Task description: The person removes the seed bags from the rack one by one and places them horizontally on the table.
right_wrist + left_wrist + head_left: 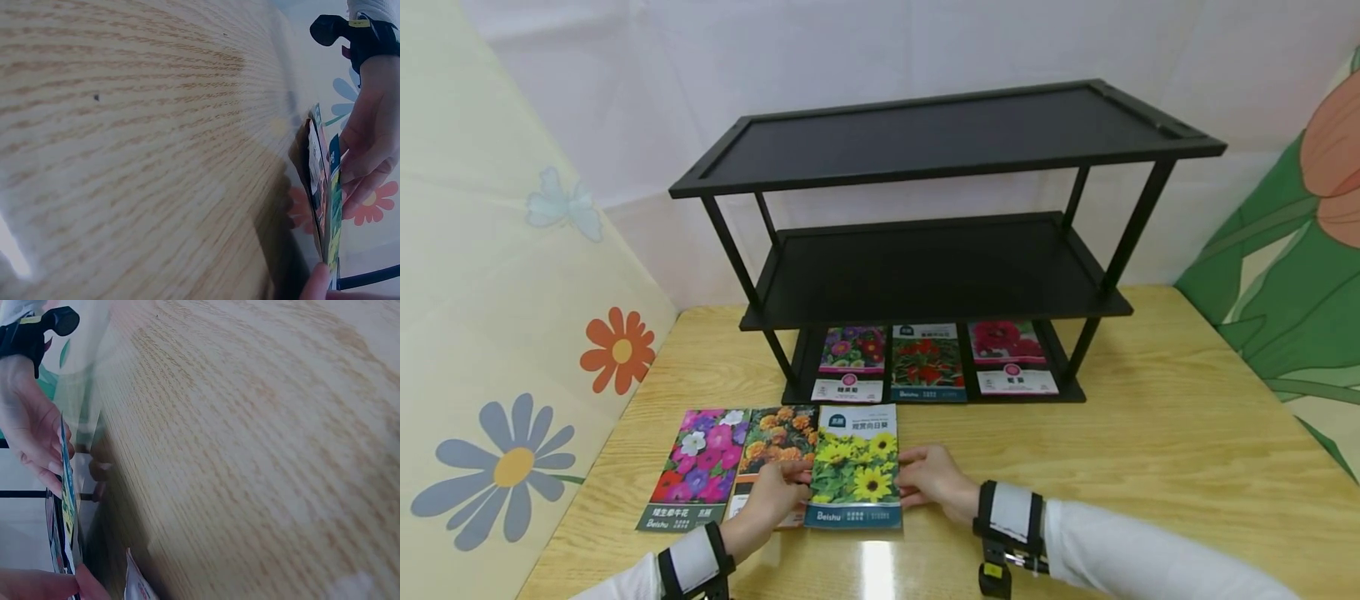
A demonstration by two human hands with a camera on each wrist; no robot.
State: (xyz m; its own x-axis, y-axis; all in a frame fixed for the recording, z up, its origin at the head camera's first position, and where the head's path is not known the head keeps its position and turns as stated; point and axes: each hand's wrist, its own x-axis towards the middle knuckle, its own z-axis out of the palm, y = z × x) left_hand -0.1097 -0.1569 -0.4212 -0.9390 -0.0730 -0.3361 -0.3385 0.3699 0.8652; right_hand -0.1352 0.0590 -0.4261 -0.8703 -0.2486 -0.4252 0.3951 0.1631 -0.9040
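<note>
Both hands hold a seed packet with yellow sunflowers [854,467] by its side edges, face up and close over the wooden table. My left hand [769,504] pinches the left edge between thumb and fingers, while my right hand [936,482] pinches the right edge. In the left wrist view the same packet [67,487] appears nearly edge-on, raised off the tabletop. An orange-flower packet [778,433] lies just left of it, partly hidden by my left hand. Beyond that lies a pink and purple flower packet [707,458].
A black three-tier rack [940,267] stands behind the hands. On its bottom tier lie a purple-flower packet [850,362], a red-flower packet [928,362] and a crimson-flower packet [1011,358], their tops under the middle tier. Flower-printed cloth [512,333] bounds the wooden table [1120,450].
</note>
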